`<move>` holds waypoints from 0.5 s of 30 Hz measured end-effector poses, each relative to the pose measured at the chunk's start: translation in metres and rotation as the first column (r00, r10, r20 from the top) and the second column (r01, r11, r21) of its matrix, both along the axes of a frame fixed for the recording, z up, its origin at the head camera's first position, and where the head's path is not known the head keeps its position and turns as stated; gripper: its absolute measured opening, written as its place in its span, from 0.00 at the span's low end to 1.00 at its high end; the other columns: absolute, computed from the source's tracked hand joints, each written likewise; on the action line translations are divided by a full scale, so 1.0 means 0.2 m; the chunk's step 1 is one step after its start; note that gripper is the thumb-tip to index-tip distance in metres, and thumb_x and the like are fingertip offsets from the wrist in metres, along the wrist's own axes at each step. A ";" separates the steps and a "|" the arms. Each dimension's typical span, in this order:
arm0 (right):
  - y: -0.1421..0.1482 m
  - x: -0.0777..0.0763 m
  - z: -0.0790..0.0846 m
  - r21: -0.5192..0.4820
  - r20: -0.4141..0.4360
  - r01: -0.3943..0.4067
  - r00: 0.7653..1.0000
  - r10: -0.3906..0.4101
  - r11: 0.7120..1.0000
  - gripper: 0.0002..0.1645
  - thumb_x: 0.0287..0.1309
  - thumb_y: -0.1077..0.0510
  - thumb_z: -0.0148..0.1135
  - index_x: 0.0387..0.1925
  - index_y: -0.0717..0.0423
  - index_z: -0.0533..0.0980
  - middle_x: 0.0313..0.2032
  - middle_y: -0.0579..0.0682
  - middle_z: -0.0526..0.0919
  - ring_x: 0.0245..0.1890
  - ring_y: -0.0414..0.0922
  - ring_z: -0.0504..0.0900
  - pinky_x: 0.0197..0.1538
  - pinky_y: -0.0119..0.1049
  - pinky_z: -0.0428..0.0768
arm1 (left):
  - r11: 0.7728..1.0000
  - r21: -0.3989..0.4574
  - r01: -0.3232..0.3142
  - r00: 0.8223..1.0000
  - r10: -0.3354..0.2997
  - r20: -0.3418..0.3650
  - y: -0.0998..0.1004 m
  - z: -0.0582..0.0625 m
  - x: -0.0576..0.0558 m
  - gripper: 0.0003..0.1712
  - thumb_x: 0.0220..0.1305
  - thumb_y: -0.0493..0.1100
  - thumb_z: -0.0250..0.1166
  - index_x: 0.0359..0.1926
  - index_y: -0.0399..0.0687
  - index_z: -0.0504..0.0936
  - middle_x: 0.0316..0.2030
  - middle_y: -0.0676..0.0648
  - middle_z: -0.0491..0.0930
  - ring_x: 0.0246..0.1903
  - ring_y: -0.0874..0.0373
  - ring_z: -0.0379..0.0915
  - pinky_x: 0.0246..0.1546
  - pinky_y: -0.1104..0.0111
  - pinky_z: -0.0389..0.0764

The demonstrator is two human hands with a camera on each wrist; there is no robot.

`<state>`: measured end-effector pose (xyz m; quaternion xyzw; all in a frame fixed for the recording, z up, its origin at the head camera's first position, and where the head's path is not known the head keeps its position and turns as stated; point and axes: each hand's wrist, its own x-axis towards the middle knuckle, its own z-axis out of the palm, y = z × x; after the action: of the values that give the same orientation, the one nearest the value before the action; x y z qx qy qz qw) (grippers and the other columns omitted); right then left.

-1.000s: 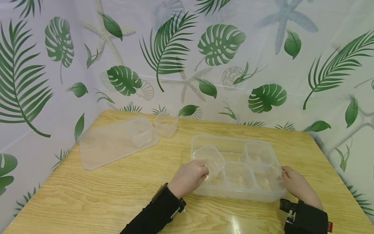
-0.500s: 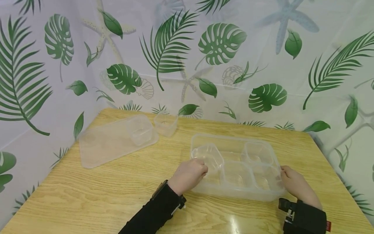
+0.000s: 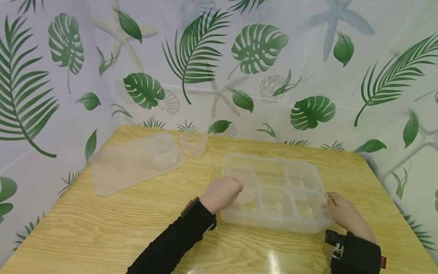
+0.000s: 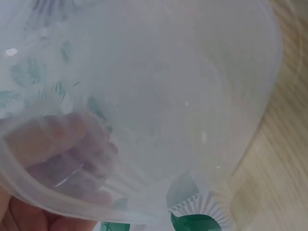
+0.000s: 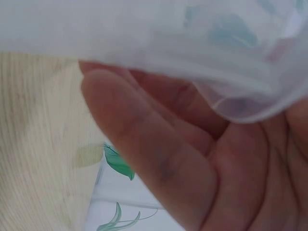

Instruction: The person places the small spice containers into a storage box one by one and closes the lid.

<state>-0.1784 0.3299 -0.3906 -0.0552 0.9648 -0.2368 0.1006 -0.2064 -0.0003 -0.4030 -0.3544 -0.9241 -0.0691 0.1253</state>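
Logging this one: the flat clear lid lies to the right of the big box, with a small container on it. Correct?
Not quite: the flat clear lid lies to the left of the big box, as the head view shows. The small container is on it, as you say.

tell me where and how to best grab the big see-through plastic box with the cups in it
The large rectangular frosted plastic box is probably best held by its two short ends, a hand coming in from each side, because it is long, open-topped and has small clear plastic cups inside. The right hand holds the right end; the left hand holds one cup.
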 end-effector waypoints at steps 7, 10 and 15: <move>0.00 0.01 0.00 -0.005 -0.019 -0.001 1.000 0.000 1.000 0.31 0.68 0.54 0.25 0.55 0.80 0.57 0.50 0.76 0.64 0.48 0.68 0.66 0.43 0.56 0.68 | 0.998 -0.040 -0.041 0.996 0.038 -0.079 0.02 0.01 -0.06 0.15 0.63 0.41 0.54 0.20 0.52 0.79 0.19 0.54 0.69 0.20 0.65 0.62 0.15 0.76 0.61; 0.00 0.00 0.00 -0.003 0.008 0.003 1.000 -0.003 1.000 0.32 0.68 0.52 0.24 0.55 0.80 0.56 0.50 0.76 0.63 0.48 0.68 0.65 0.44 0.56 0.68 | 0.996 -0.053 -0.070 0.988 0.062 -0.142 0.02 0.00 -0.08 0.10 0.61 0.42 0.57 0.26 0.53 0.83 0.25 0.52 0.74 0.26 0.61 0.68 0.17 0.76 0.68; 0.00 0.00 0.01 -0.007 0.029 0.007 1.000 -0.007 1.000 0.34 0.68 0.51 0.23 0.56 0.80 0.55 0.52 0.76 0.61 0.49 0.69 0.63 0.45 0.57 0.67 | 0.993 -0.038 -0.112 0.983 0.105 -0.152 0.03 0.00 -0.11 0.06 0.52 0.46 0.66 0.31 0.50 0.84 0.29 0.51 0.74 0.29 0.60 0.71 0.24 0.75 0.73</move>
<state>-0.1777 0.3305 -0.3890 -0.0489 0.9625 -0.2414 0.1134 -0.2283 0.0063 -0.4037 -0.3104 -0.9314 -0.0138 0.1895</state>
